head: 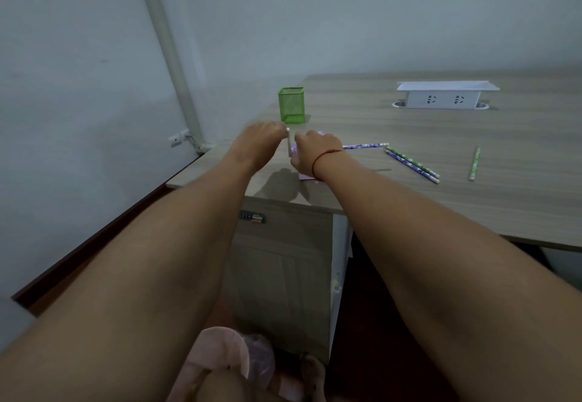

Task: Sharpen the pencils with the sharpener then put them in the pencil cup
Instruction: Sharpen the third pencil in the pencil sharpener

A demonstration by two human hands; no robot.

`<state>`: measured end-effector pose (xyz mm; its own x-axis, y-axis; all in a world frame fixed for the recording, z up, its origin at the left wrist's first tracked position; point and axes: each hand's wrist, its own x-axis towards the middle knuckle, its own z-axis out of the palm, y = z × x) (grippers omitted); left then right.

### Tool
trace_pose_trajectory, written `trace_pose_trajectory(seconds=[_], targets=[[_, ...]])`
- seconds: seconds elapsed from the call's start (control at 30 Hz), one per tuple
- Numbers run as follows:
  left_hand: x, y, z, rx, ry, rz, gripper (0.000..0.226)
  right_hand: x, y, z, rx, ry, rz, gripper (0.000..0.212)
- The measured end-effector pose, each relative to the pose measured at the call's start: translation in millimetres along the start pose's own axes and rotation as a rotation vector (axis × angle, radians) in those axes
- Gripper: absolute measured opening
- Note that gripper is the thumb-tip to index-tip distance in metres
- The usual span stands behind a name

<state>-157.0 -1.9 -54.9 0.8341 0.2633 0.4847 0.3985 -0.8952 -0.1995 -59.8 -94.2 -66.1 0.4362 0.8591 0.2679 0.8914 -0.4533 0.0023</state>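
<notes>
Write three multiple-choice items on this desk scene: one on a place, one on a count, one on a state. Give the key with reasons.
1. Where does the green mesh cup stand?
A. Beyond the hands, near the desk's left edge
B. Beside the white socket box
C. On the floor

2. How many pencils lie loose on the desk right of the hands?
A. One
B. Three
C. Six

3. What is in the cup?
A. Several pencils
B. Nothing visible
C. A sharpener

Key: A, it stands just beyond the left hand and right hand, far from the socket box. B, a touching pair and one green pencil; a fourth sticks out from under the right hand. B, no pencil rises above its rim.
</notes>
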Motion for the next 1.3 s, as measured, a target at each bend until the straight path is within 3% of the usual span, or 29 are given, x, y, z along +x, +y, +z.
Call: trace_pose_trajectory(seconds=[0.47,0.67,0.8,0.97,1.3], targets=[[-45.1,25.4,15.1,-0.009,0.000,-0.059,0.023,1.7,3.8,-5.7,-0.027,-0.058,-0.052,0.039],[-45.6,29.7,31.3,-0.018,-0.284,-0.136,0.019,-0.2,4.5,-5.2,-0.035,-0.053,-0.074,0.038],[-36.3,27.0,35.0,-0.055,-0.362,-0.143,0.019,-0.5,6.4,-0.4,-0.001,-0.021,-0.075,0.040],[-18.4,11.6,44.5,-0.085,-0.359,-0.125,0.026,1.8,7.4,9.0,0.034,0.055,-0.057,0.042],[17.7,-13.4,28.0,0.037,-0.209,-0.016,0.018,5.6,10.8,3.9,0.009,-0.001,-0.095,0.042]])
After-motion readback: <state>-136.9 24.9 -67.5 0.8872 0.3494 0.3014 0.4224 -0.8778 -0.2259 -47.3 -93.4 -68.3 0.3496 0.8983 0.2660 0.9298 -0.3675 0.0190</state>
